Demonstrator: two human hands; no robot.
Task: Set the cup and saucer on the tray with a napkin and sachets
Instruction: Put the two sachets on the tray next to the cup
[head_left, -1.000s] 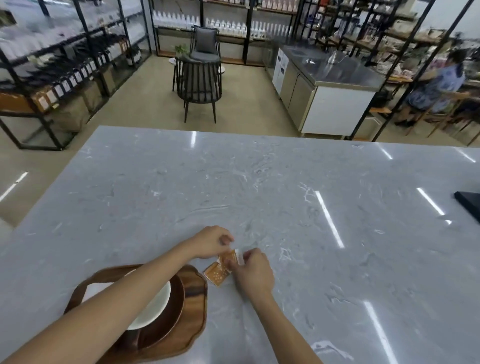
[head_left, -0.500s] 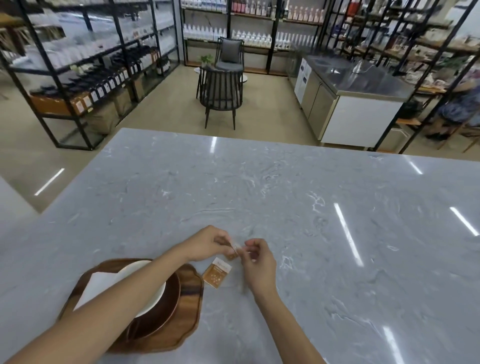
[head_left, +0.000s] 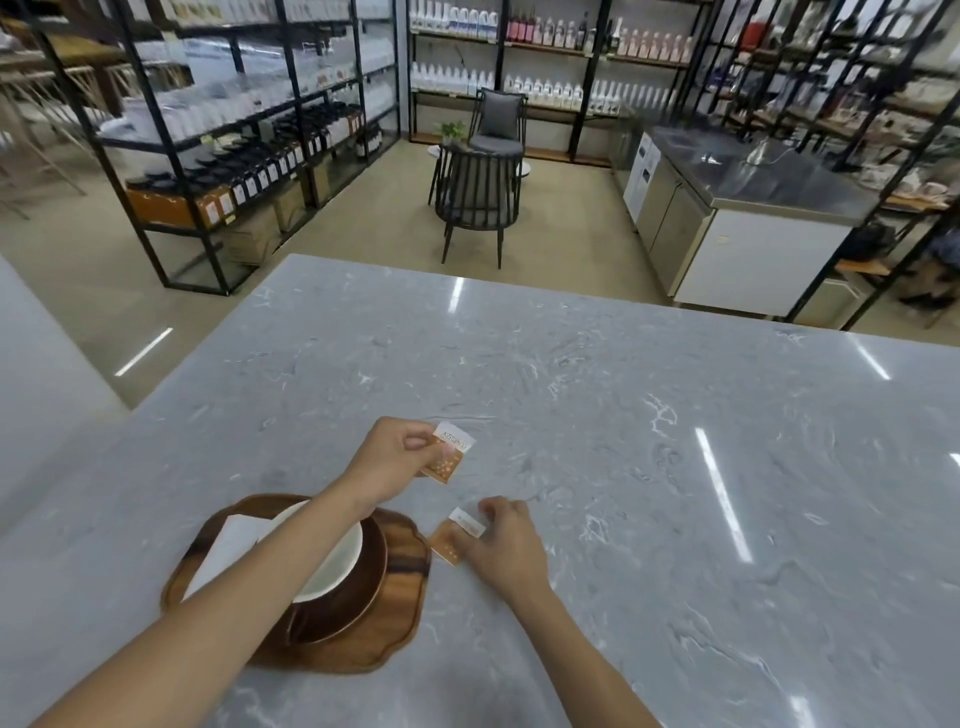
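two bare forearms reach in from the bottom edge, cut off below the elbows. nearest, on the left, a dark wooden tray (head_left: 400, 613) sits on a grey marble counter (head_left: 623, 441). on the tray lies a brown saucer (head_left: 358, 597) with a white cup (head_left: 337, 561) on it, seen from above; the left forearm crosses over both and hides much of the cup, so its handle cannot be made out. a white napkin (head_left: 228, 545) lies on the left part of the tray, partly under the arm.

just right of the tray, the right hand (head_left: 506, 545) rests on the counter, fingers curled, pinching the white end of an orange sachet (head_left: 451, 540) that lies flat on the marble; whether the sachet touches the tray's edge is hard to tell. a little farther out, the left hand (head_left: 395, 462) pinches a second orange-and-white sachet (head_left: 448, 460) between thumb and fingers, apparently raised off the counter. its print is too small to read.

beyond the counter, across a beige floor, stand two dark chairs (head_left: 478, 202), black metal shelving (head_left: 234, 130) full of blurred bottles and boxes, and on the right a steel-topped cabinet (head_left: 753, 208). the far right edge is cluttered and unclear.
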